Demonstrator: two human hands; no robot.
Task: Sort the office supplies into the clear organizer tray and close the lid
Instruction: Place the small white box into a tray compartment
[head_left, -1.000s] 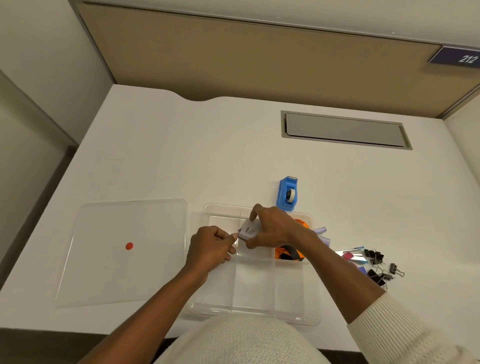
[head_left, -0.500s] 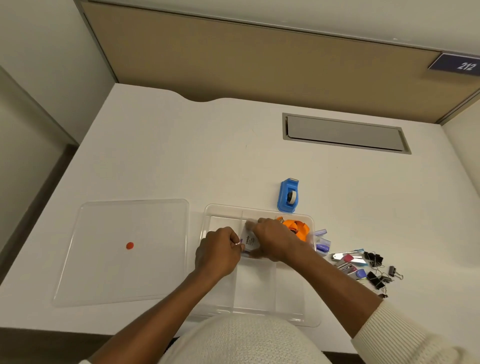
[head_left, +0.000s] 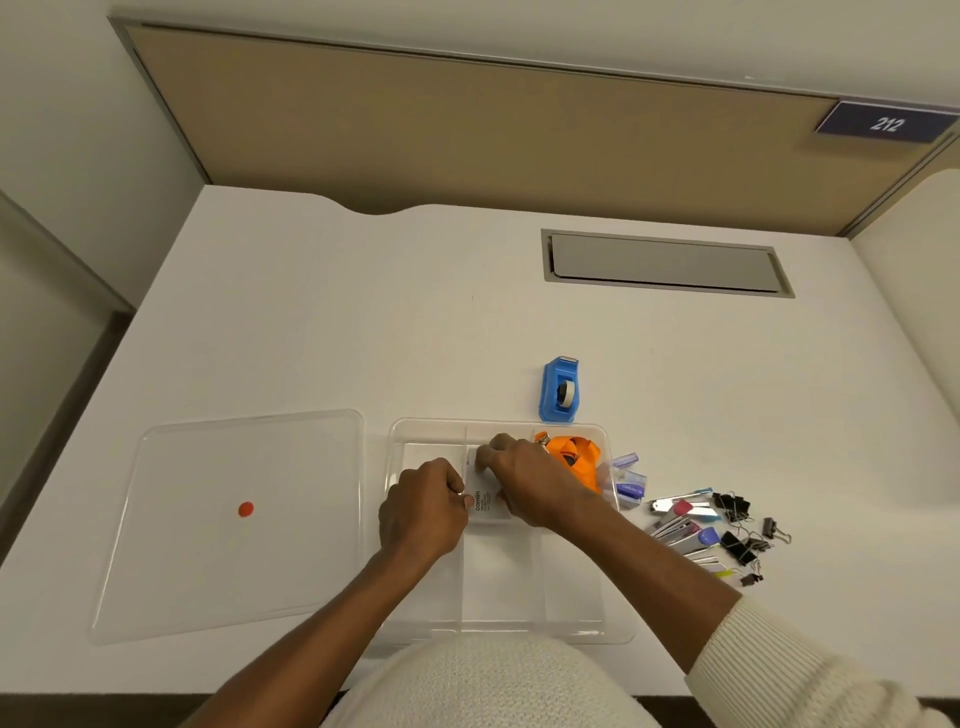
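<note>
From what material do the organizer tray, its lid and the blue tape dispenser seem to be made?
Organizer tray: apparently clear, glossy hard plastic; the white desk shows through its walls and dividers.
Lid: seemingly the same clear plastic; it lies flat left of the tray, its raised rim catches light, and an orange dot sits on it.
Tape dispenser: probably opaque moulded plastic, smooth and uniformly blue.

"212" on wall sign (head_left: 886, 123); "camlin" on box (head_left: 482, 501)

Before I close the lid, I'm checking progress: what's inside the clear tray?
The clear tray holds an orange lanyard in its back right section and a white card under both hands. The hands cover whatever else lies beneath them.
</note>
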